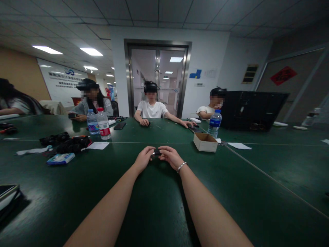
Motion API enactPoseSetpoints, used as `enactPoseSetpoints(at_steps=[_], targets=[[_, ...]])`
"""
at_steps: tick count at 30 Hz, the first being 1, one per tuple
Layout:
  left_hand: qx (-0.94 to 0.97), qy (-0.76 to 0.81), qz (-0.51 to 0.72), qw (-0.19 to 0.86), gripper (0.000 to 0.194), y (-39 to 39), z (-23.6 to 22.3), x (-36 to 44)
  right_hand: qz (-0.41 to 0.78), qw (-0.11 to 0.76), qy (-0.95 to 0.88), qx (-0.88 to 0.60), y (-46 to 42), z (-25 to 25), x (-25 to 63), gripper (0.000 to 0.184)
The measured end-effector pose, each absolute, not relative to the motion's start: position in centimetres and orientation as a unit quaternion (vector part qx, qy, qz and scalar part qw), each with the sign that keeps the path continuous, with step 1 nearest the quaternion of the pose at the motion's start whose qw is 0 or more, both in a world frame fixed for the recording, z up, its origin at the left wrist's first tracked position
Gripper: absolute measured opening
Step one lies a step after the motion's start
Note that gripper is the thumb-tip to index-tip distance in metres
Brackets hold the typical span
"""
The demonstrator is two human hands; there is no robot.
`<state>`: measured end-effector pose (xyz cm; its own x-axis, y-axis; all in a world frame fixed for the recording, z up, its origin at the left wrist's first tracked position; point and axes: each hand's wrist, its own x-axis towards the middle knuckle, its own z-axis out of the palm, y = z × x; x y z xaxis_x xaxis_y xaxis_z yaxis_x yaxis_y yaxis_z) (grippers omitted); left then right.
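Observation:
Between my two hands, over the middle of the green table [154, 192], is a small black object with a shiny silver end [156, 152]; its kind is too small to make out. My left hand [144, 158] closes its fingertips on the silver end. At the black end, my right hand [170, 156] pinches with thumb and fingers, a silver bracelet [182, 167] round its wrist. The fingers cover part of the object.
An open cardboard box [205, 142] stands right of my hands, beside a water bottle [215, 123]. Two bottles, black cables [73, 144] and a blue packet [61, 159] lie or stand left. A large black monitor [253, 109] is far right. Several people sit across the table.

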<state>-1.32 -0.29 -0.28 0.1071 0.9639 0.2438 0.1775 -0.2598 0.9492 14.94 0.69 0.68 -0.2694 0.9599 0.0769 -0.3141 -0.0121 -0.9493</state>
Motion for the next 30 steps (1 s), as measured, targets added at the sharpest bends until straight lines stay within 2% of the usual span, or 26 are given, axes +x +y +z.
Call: enactPoseSetpoints(at_steps=[6, 11, 16, 20, 26, 30], targets=[[0.637, 0.459, 0.474, 0.397, 0.038, -0.34, -0.22, -1.4, 0.632, 0.502, -0.487, -0.334, 0.64, 0.75, 14.97, 0.015], [0.613, 0.469, 0.482, 0.415, 0.03, -0.42, -0.13, -1.29, 0.635, 0.5, -0.483, -0.337, 0.62, 0.76, 14.94, 0.013], [0.623, 0.461, 0.482, 0.409, 0.034, -0.52, 0.01, -1.26, 0.633, 0.502, -0.488, -0.33, 0.7, 0.66, 14.93, 0.014], [0.604, 0.477, 0.477, 0.425, 0.025, -0.65, 0.19, -1.21, 0.633, 0.502, -0.487, -0.332, 0.74, 0.65, 14.93, 0.014], [0.617, 0.464, 0.478, 0.418, 0.031, -0.69, 0.19, -1.2, 0.633, 0.506, -0.484, -0.331, 0.88, 0.52, 14.87, 0.015], [0.608, 0.466, 0.477, 0.431, 0.026, -0.41, -0.08, -1.26, 0.629, 0.505, -0.485, -0.337, 0.88, 0.53, 14.88, 0.015]])
